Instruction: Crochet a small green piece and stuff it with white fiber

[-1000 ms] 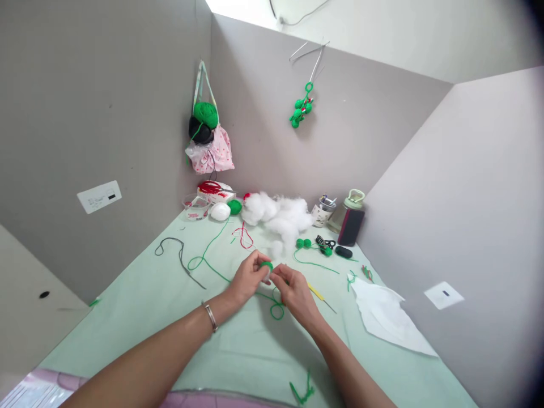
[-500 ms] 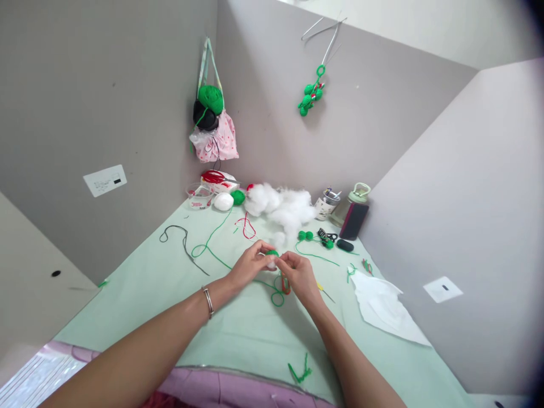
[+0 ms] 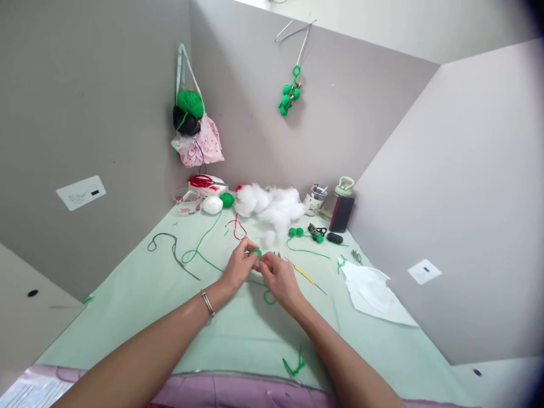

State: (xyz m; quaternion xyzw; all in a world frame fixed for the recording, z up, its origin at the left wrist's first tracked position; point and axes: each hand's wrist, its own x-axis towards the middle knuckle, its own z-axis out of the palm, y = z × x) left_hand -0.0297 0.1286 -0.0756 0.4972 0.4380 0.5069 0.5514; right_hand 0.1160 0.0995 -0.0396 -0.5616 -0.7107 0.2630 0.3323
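Over the middle of the table, my left hand (image 3: 238, 265) is closed around a small green crocheted piece (image 3: 255, 252), its thumb and fingers pinching the edge. My right hand (image 3: 278, 276) meets it from the right, fingertips pinched together against the piece. A little white stuffing shows between the fingertips; most of it is hidden by the fingers. Green yarn (image 3: 206, 258) trails from under the hands toward the green ball (image 3: 227, 199). Just right of my right hand lies a yellow-handled crochet hook (image 3: 305, 275). Dark tips of a tool poke out behind that hand.
White fluffy stuffing (image 3: 278, 209) is heaped at the back. Small green crocheted balls (image 3: 296, 232), a pen cup (image 3: 314, 201), a bottle (image 3: 344, 187) and a phone (image 3: 342, 214) stand or lie at the back right. A white cloth (image 3: 378, 292) lies right; black cord (image 3: 175, 249) lies left.
The view has turned slightly, so everything sits further left. Less white stuffing shows between my fingers. My right hand now covers the red loop that showed below it, and the crochet hook is more visible.
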